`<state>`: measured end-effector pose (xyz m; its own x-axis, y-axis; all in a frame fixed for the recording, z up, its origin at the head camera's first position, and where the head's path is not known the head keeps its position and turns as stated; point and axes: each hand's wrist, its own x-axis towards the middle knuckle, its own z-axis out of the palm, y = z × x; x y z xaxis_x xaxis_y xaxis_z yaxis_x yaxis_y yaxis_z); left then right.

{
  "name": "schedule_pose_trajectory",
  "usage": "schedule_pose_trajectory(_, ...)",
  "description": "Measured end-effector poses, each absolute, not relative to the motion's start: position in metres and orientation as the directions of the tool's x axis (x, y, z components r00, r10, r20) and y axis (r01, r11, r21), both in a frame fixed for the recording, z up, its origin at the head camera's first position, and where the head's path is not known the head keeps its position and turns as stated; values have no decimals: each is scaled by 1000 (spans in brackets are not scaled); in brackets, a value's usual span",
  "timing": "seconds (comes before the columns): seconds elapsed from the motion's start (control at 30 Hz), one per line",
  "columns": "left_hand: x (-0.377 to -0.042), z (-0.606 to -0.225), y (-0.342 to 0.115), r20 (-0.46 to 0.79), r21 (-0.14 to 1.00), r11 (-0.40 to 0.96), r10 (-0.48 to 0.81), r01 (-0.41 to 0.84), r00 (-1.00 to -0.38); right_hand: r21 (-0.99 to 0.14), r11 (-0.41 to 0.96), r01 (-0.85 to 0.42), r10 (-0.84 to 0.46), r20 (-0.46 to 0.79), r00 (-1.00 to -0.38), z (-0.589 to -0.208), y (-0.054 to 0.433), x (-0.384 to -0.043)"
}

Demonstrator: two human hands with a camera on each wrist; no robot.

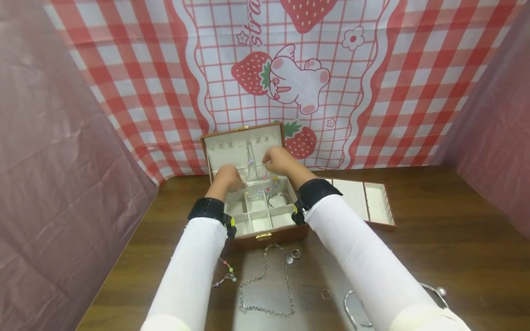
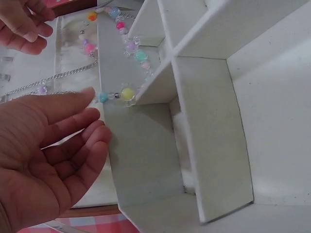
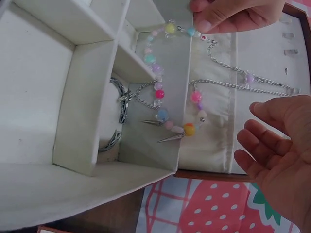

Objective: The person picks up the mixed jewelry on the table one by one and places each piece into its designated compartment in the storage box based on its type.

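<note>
Touching or just beside the thumb of the left hand (image 1: 229,178), fingers narrowly spaced, pinch not confirmable: one multicoloured strand of round, partly translucent beads (image 3: 160,93), looping over the rear of a cream-lined brown jewellery box (image 1: 285,235) towards the right hand (image 1: 279,161), loosely curled, holding nothing. Between the two hands: one thin silver metal chain (image 3: 218,83) against the cream lid (image 1: 229,158); nearer the right hand, among the beads, two pointed silver metal spikes (image 3: 171,138). Handling note, by judgement: support both ends, lift slowly, and keep beads clear of chain and spikes, lest they tangle.
</note>
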<state>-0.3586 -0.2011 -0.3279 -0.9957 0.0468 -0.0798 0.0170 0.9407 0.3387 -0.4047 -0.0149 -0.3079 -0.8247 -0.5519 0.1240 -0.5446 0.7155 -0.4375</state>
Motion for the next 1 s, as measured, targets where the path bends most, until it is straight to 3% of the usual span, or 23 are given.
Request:
schedule_pose_trajectory(0.23, -358, -330, -199, -31, 322, 945, 61, 48, -998, -398, 742, -540, -569, 52, -821, -315, -10, -405)
schedule_pose_trajectory(0.47, -356, -323, -200, -5, 395, 916, 78, 69, -997, -350, 753, -557, -579, 49, -814, -322, -5, -405)
schedule_pose_trajectory(0.63, -356, -320, -197, -59, 574, 819, 41, 0, -997, -415, 721, -555, -607, 11, -795, -322, -8, -400)
schedule_pose_trajectory(0.83, -357, -315, -188, -126, 854, 505, -26, -122, -992, -482, 668, -567, -653, -15, -757, -328, -14, -394)
schedule_pose_trajectory(1.0, -358, -309, -181, -117, 909, 395, -67, -134, -991, -501, 619, -604, -683, 35, -729, -333, -16, -394)
